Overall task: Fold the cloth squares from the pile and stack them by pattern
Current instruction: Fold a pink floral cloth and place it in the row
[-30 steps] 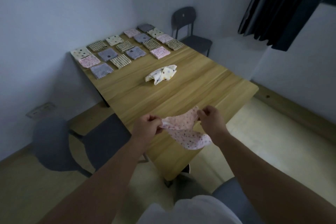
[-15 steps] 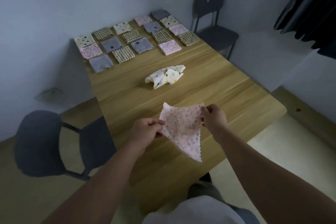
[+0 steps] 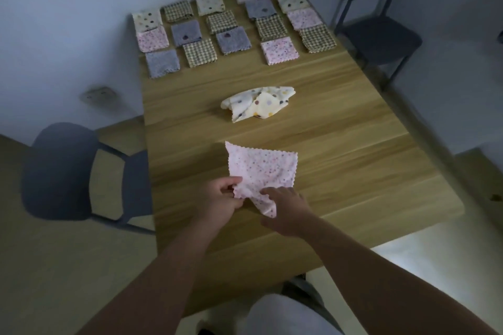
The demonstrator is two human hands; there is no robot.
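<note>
The thin pink dotted cloth square (image 3: 264, 168) looks light and limp, likely to crease where pressed; its corners seem the best hold. It lies on the wooden table (image 3: 353, 158), spread away from both hands. The left hand (image 3: 220, 201) pinches its near-left edge, thumb against curled fingers. The right hand (image 3: 288, 212), close beside it, sets its fingers on the near edge; whether they pinch, I cannot tell. Beyond the hands lies the crumpled cream spotted cloth pile (image 3: 258, 103).
</note>
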